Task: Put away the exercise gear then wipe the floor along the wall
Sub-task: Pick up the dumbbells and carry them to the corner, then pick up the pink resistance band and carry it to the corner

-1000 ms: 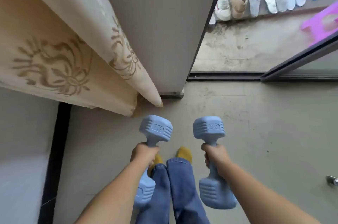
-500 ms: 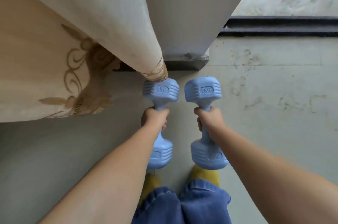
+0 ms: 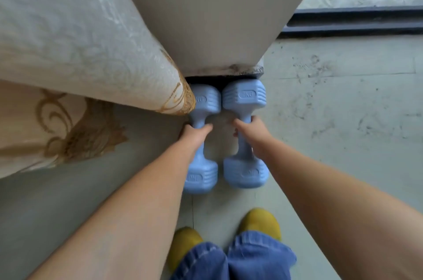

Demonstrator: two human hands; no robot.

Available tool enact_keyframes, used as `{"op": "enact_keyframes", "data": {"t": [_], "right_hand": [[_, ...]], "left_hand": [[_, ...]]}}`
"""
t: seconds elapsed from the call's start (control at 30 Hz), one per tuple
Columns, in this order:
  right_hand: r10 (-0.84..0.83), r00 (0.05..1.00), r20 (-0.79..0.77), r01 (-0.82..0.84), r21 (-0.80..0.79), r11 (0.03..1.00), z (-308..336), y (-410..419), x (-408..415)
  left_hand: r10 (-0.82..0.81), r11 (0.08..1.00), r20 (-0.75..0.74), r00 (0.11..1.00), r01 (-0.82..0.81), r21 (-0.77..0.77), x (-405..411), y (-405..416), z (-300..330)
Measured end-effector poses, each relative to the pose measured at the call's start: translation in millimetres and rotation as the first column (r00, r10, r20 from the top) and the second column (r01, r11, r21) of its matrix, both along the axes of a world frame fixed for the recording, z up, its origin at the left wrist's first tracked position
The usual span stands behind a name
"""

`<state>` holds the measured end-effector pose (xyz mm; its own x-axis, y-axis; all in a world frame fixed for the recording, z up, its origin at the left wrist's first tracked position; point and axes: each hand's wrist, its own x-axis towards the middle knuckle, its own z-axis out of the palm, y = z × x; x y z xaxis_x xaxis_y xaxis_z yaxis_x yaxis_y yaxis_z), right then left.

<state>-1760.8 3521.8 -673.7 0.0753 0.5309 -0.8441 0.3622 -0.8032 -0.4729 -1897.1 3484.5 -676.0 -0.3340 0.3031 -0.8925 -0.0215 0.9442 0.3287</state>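
Note:
Two light blue dumbbells lie side by side on the grey floor, their far ends against the foot of the wall pillar [image 3: 219, 28]. My left hand [image 3: 194, 136] grips the handle of the left dumbbell [image 3: 201, 172]. My right hand [image 3: 250, 135] grips the handle of the right dumbbell [image 3: 245, 96]. The two weights almost touch each other. The curtain's tip covers part of the left dumbbell's far head.
A cream curtain [image 3: 80, 39] with gold embroidery hangs at the left, reaching the floor beside the dumbbells. A dark sliding-door track [image 3: 354, 21] runs at the upper right. My feet in yellow slippers [image 3: 261, 222] stand just behind the weights. The floor [image 3: 343, 108] to the right shows scuff marks.
I have bent down and lowered both dumbbells from mid-air to the floor at the base of the pillar. The camera now looks straight down at them.

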Motion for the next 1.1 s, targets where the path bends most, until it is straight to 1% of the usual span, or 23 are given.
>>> {"op": "enact_keyframes", "data": {"t": [0.07,0.13,0.17,0.27,0.33,0.37,0.4,0.47,0.5,0.53,0.57,0.63,0.7,0.77,0.83,0.9,0.97,1.0,1.1], "right_hand": [[0.059,0.994,0.093,-0.058,-0.021,0.998,24,-3,8],[0.085,0.981,0.176,-0.084,-0.012,0.996,59,-9,16],[0.101,0.974,0.201,-0.101,-0.01,0.995,80,-13,19],[0.177,0.953,0.247,-0.18,-0.013,0.984,159,-26,27],[0.285,0.913,0.292,-0.3,0.008,0.954,225,-32,32],[0.371,0.867,0.334,-0.401,0.024,0.916,261,-34,35],[0.468,0.795,0.387,-0.521,0.04,0.852,299,-34,37],[0.611,0.604,0.511,-0.74,0.077,0.668,374,-33,44],[0.641,0.515,0.569,-0.815,0.095,0.571,408,-32,48],[0.645,0.451,0.617,-0.863,0.119,0.49,439,-31,51],[0.629,0.415,0.657,-0.89,0.151,0.43,468,-28,53],[0.604,0.369,0.707,-0.919,0.178,0.353,520,-22,56],[0.576,0.343,0.742,-0.93,0.184,0.317,567,-20,53],[0.532,0.357,0.768,-0.924,0.209,0.319,606,-22,47],[0.503,0.388,0.772,-0.913,0.249,0.323,634,-24,37],[0.482,0.4,0.78,-0.911,0.281,0.302,659,-29,29],[0.467,0.359,0.808,-0.932,0.286,0.223,677,-35,21],[0.469,0.326,0.821,-0.945,0.277,0.173,684,-39,16],[0.468,0.258,0.845,-0.961,0.272,0.037,694,-46,5]], "left_hand": [[-0.168,0.985,-0.134,0.977,0.161,-0.061,-7,-8,26],[-0.243,0.97,-0.288,0.926,0.236,-0.058,-11,-20,68],[-0.259,0.965,-0.324,0.91,0.258,-0.046,-12,-26,92],[-0.318,0.946,-0.321,0.892,0.323,-0.041,-6,-38,178],[-0.409,0.903,-0.36,0.838,0.429,-0.027,3,-38,244],[-0.469,0.86,-0.402,0.786,0.51,-0.007,8,-35,280],[-0.531,0.8,-0.446,0.721,0.6,0.017,13,-30,316],[-0.607,0.667,-0.528,0.594,0.742,0.067,21,-22,386],[-0.625,0.614,-0.559,0.545,0.786,0.079,24,-18,420],[-0.632,0.573,-0.588,0.505,0.815,0.084,25,-13,451],[-0.626,0.54,-0.621,0.472,0.836,0.091,25,-9,481],[-0.595,0.507,-0.677,0.433,0.856,0.102,23,-4,534],[-0.534,0.513,-0.722,0.44,0.847,0.137,20,-4,580],[-0.473,0.494,-0.766,0.435,0.851,0.178,19,-7,616],[-0.432,0.468,-0.803,0.412,0.863,0.191,18,-13,641],[-0.38,0.464,-0.829,0.409,0.86,0.212,16,-26,661],[-0.335,0.472,-0.839,0.429,0.847,0.245,14,-45,675],[-0.34,0.479,-0.834,0.434,0.843,0.244,13,-56,679],[-0.36,0.513,-0.842,0.402,0.839,0.182,4,-91,686]]}}
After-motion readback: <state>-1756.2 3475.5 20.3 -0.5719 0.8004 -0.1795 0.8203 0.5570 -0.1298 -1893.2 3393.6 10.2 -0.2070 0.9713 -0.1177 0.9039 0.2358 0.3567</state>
